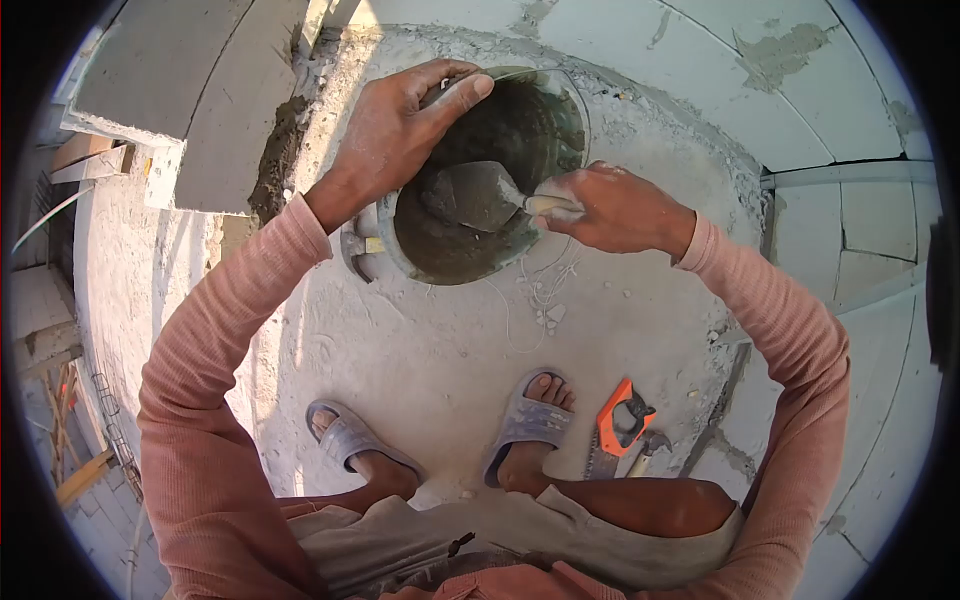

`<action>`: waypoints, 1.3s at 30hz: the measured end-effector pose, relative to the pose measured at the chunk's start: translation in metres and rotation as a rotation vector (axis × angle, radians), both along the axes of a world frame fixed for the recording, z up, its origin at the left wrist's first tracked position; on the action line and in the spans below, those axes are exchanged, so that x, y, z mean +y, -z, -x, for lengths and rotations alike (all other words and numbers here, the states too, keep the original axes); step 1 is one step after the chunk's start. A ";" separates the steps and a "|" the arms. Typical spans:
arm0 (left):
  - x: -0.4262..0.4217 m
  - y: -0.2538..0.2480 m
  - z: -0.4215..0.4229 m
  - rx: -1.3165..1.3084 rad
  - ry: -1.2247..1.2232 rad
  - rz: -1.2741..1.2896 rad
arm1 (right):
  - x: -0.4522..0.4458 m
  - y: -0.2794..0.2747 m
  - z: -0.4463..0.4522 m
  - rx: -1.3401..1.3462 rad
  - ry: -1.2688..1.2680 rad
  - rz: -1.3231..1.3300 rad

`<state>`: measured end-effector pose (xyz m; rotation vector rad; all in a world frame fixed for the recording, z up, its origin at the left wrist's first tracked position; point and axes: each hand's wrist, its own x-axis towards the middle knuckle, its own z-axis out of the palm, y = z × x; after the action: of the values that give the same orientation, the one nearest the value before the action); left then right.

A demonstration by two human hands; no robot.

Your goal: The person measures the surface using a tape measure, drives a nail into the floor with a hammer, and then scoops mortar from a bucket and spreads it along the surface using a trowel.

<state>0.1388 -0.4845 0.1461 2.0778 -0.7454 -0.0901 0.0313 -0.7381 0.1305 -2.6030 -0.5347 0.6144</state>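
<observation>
My right hand (615, 207) is closed around the pale handle of a trowel (478, 196). The trowel's grey blade reaches inside a dark round bucket (571, 135), low over wet grey material at the bottom. My left hand (412, 118) grips the bucket's upper left rim, its thumb lying over the edge and the other fingers partly hidden. The bucket appears tilted. Just left of it on the floor, a hammer (354, 252) shows its metal head and part of a yellowish handle.
By my right foot lie an orange-handled handsaw (622, 417) and another hammer (649, 453). Thin string (543, 290) trails over the dusty concrete floor (430, 345). Block walls (845, 100) rise at the right, with stacked blocks (190, 90) at upper left.
</observation>
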 end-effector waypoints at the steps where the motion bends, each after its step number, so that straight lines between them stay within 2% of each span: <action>1: -0.004 0.001 0.002 0.008 0.042 -0.018 | -0.001 0.006 0.014 0.018 0.063 -0.054; 2: -0.008 0.002 0.000 -0.002 0.078 0.008 | -0.001 0.003 0.031 0.181 0.166 -0.127; 4: -0.015 0.000 -0.005 0.013 0.076 -0.095 | -0.003 -0.027 0.044 0.438 0.355 -0.248; 6: -0.021 0.000 -0.014 -0.054 0.073 -0.164 | -0.013 -0.017 0.063 0.434 0.474 -0.443; 8: -0.017 -0.002 -0.022 0.015 0.058 -0.110 | -0.020 -0.016 0.083 0.475 0.588 -0.594; 13: 0.000 0.007 -0.056 0.236 -0.058 0.031 | -0.045 -0.052 0.123 0.368 0.693 -0.492; 15: 0.018 0.012 -0.066 0.193 -0.123 -0.001 | -0.053 -0.071 0.137 0.373 0.735 -0.488; 18: 0.044 0.036 -0.079 0.238 -0.228 0.079 | -0.074 -0.098 0.157 0.493 0.823 -0.516; 21: 0.056 0.039 -0.078 0.318 -0.229 0.130 | -0.103 -0.094 0.182 0.560 0.968 -0.660; 24: 0.060 0.051 -0.084 0.332 -0.273 0.148 | -0.154 -0.104 0.192 0.687 1.127 -0.565; 28: 0.055 0.044 -0.082 0.310 -0.281 0.134 | -0.253 -0.095 0.158 0.671 1.240 -0.376; 30: 0.057 0.044 -0.081 0.366 -0.291 0.141 | -0.304 -0.069 0.126 0.456 1.310 -0.021; 33: 0.058 0.043 -0.084 0.345 -0.278 0.139 | -0.317 -0.058 0.101 0.402 1.320 0.270; 39: 0.070 0.063 -0.101 0.298 -0.268 0.106 | -0.293 -0.040 0.135 0.289 1.215 0.353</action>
<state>0.2403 -0.4146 0.0832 1.9864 -0.2832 -0.2010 -0.1039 -1.0307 0.1701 -2.4472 1.2547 0.6193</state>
